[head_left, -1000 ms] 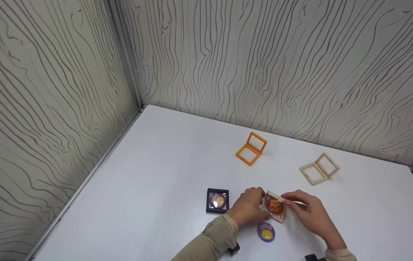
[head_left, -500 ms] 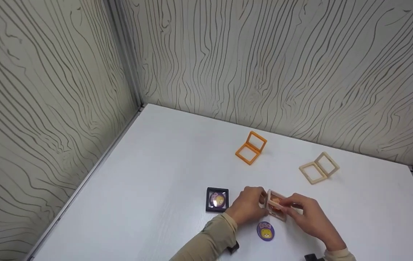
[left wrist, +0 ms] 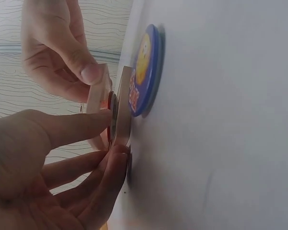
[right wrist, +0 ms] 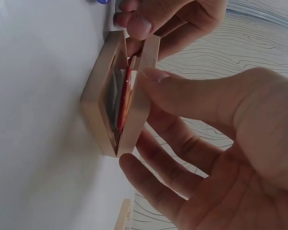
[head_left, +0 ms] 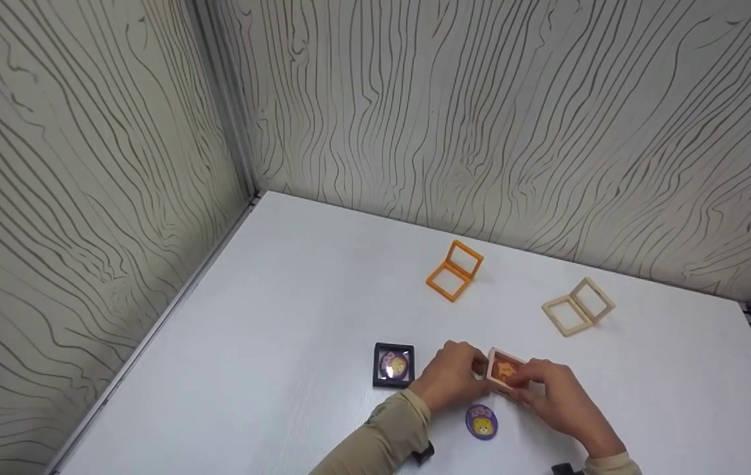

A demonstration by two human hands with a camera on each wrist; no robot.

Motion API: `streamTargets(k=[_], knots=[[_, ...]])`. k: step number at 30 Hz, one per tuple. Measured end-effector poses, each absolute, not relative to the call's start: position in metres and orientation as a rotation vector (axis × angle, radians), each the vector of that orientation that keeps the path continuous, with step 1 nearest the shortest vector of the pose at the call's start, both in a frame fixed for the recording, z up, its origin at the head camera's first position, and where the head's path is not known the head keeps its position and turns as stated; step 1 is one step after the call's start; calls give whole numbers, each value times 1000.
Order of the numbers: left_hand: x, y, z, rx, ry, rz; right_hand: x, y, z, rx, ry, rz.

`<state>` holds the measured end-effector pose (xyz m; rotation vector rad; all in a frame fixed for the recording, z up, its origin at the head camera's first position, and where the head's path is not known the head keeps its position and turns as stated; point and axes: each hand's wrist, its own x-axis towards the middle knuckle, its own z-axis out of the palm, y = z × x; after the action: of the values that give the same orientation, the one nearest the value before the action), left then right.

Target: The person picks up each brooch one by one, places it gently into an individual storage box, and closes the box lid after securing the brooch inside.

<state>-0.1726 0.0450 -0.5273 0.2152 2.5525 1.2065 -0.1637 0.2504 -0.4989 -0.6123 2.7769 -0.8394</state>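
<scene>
A pale pinkish-wood display frame [right wrist: 98,98] is held low over the white table, its two hinged halves partly closed. Between them sits a round red badge [right wrist: 126,98] with an orange figure [head_left: 504,369]. My left hand [head_left: 451,376] grips the frame's left side; in the left wrist view its thumb reaches in against the badge's edge. With thumb and fingers, my right hand [head_left: 558,399] pinches the upper half on the right. A purple oval-looking badge with a yellow bear [head_left: 482,422] lies on the table just in front of the frame.
To the left is a black frame [head_left: 393,365] with a purple bear badge inside. Farther back, an orange frame [head_left: 449,282] and a beige frame [head_left: 568,315] stand unfolded. Patterned wall panels [head_left: 480,119] border the table [head_left: 250,316] behind and at left.
My right hand has swung the frame's upper half across the red badge and shifted slightly lower. The left hand keeps its grip on the frame's left side. The other items stay put.
</scene>
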Motion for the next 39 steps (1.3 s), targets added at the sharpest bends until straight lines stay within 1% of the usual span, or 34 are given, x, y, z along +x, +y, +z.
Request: streamTargets(k=[7,16,30,35,39], knots=[[-173,48,-529,295,2593,1198,-162,255,-506,-656,2779,-842],[-172,54,-528,222,2558,1229,-161,259,-507,-697,2769,-882],[-175,49,-533,260,2584,1283,-164,256,-505,-727,2806,-837],[-174,48,-535,324,2609,1306,-163,255,-508,-796,2850,-858],[-173,45,-537,312,2589,1316,-163,252,-510,-829,2841,-846]])
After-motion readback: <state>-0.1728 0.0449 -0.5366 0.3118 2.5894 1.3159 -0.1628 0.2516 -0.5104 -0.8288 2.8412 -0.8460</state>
